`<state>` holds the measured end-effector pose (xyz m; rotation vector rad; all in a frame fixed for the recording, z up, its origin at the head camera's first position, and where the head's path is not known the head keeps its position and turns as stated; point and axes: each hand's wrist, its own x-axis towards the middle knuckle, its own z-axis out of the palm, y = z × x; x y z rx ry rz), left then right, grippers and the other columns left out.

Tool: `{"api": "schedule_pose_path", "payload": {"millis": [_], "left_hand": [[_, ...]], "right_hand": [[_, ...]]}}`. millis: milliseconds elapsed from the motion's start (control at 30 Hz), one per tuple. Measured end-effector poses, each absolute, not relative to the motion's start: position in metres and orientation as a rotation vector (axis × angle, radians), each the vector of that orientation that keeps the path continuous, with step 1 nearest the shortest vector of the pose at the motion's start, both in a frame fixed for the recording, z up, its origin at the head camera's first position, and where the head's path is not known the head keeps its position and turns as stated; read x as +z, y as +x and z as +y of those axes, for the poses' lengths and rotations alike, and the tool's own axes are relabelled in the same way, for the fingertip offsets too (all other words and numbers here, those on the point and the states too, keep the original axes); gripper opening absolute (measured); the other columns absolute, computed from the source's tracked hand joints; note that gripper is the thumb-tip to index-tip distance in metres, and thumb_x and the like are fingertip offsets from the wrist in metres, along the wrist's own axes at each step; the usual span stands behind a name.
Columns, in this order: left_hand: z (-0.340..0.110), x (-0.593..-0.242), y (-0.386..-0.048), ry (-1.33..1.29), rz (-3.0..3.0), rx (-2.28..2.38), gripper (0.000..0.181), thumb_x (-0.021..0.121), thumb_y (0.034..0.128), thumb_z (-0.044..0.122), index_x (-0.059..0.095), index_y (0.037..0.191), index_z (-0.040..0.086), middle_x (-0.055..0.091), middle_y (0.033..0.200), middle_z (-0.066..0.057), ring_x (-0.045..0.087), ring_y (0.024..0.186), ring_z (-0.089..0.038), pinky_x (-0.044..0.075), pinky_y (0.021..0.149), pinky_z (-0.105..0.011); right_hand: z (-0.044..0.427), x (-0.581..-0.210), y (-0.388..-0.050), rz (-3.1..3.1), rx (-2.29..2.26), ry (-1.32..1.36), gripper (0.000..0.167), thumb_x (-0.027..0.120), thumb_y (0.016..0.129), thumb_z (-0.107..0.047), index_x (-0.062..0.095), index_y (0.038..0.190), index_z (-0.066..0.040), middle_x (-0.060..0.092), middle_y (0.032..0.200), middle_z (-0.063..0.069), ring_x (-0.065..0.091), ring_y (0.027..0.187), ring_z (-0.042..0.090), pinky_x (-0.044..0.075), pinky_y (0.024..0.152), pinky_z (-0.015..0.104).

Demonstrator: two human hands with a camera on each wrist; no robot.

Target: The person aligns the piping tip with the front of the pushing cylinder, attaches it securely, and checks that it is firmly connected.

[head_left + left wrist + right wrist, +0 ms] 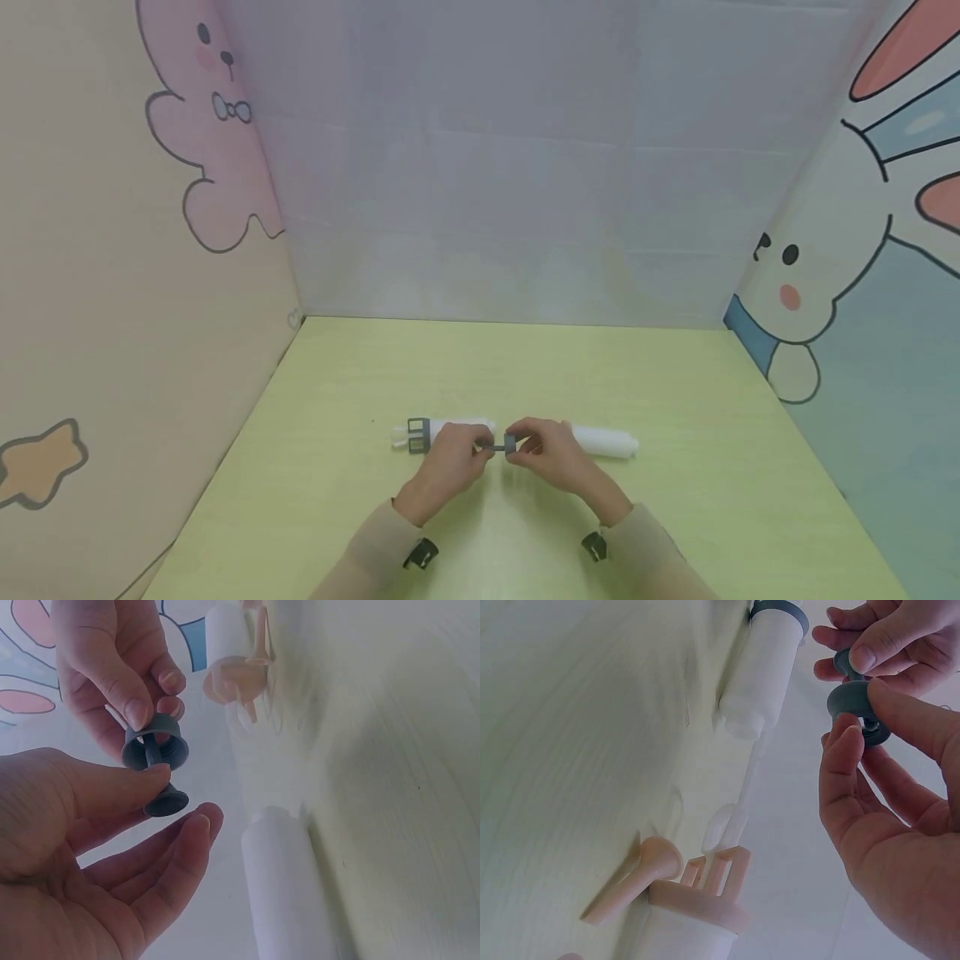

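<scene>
Above the table, a dark grey plunger-like piece with a ring-shaped cap (511,443) and a thin stem flaring at its end (166,802) is between both hands. My left hand (453,454) pinches the stem between thumb and fingers. My right hand (557,455) grips the cap by its rim with thumb and fingertips. The stem passes through the cap's hollow (161,754) in the left wrist view. Just behind the left hand lies a white cylinder (465,425) with a grey open-framed collar (418,436). A second white cylinder (606,442) lies beyond the right hand.
In the right wrist view, the second cylinder carries a peach framed collar (697,904). A peach flared piece (641,874) lies beside it on the pale green table (510,367). Printed cartoon walls (480,167) enclose the table's back and sides.
</scene>
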<state>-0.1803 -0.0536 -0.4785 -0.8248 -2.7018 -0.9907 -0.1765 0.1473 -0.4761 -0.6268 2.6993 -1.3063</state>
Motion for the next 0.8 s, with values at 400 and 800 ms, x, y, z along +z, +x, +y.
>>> {"api": "schedule_pose_path", "payload": {"millis": [400, 800], "left_hand": [[-0.052, -0.4794, -0.1827, -0.826, -2.695, -0.933, 0.007, 0.073, 0.0786, 0.002, 0.069, 0.079, 0.008, 0.068, 0.075, 0.001, 0.063, 0.067, -0.012, 0.049, 0.059, -0.023], [-0.0489, -0.4816, -0.1822, -0.822, -2.705, -1.025, 0.006, 0.072, 0.0804, 0.004, 0.07, 0.082, 0.009, 0.069, 0.079, 0.0, 0.06, 0.064, -0.006, 0.047, 0.056, -0.019]], "right_hand": [[0.145, -0.4759, -0.1784, 2.647, -1.375, -0.65, 0.028, 0.076, 0.081, -0.006, 0.067, 0.107, -0.004, 0.068, 0.096, 0.003, 0.066, 0.076, 0.013, 0.052, 0.074, 0.035], [0.1429, -0.4765, -0.1788, 2.633, -1.38, -0.688, 0.028, 0.075, 0.081, -0.007, 0.067, 0.107, 0.0, 0.068, 0.098, 0.004, 0.067, 0.078, 0.018, 0.052, 0.066, 0.027]]}}
